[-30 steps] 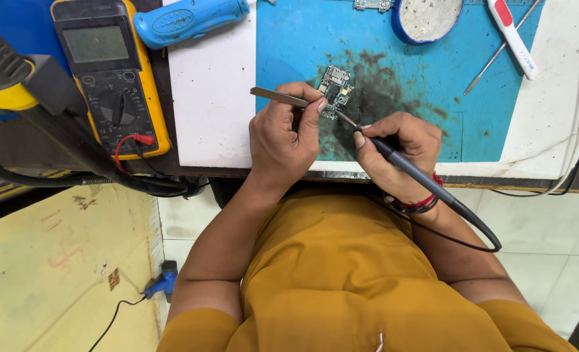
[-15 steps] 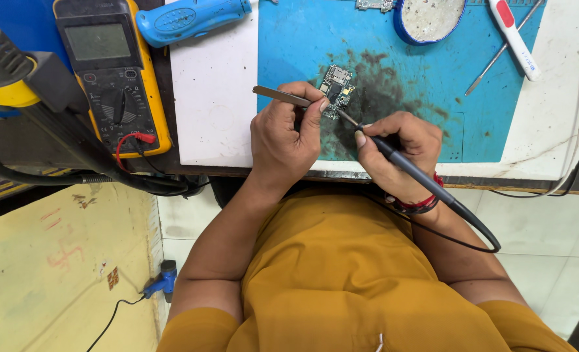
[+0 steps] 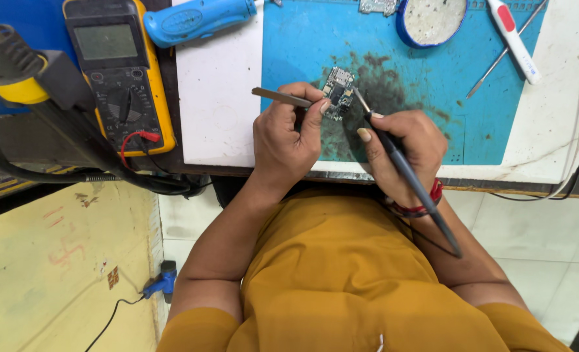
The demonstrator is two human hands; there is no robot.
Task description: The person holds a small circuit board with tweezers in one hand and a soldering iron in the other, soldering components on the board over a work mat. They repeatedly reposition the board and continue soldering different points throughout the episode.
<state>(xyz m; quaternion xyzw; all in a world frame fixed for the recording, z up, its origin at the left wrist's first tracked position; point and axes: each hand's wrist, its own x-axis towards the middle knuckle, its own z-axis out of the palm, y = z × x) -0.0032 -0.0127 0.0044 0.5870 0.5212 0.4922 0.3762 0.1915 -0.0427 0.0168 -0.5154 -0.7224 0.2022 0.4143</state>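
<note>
A small circuit board (image 3: 337,92) lies on the stained blue work mat (image 3: 433,98). My left hand (image 3: 284,140) grips metal tweezers (image 3: 280,96), whose tips reach the board's left side. My right hand (image 3: 403,151) holds a black soldering iron (image 3: 410,175) like a pen, with its tip touching the board's right edge. The iron's cord runs back over my right forearm.
A yellow multimeter (image 3: 118,75) with a red lead sits at the left, beside a blue tool (image 3: 198,19). A round blue-rimmed tin (image 3: 431,19), a white and red tool (image 3: 512,39) and a thin probe (image 3: 504,55) lie at the back right. The table edge (image 3: 498,186) runs below my hands.
Both hands stay over the board; the tweezers and iron tip shifted only slightly.
</note>
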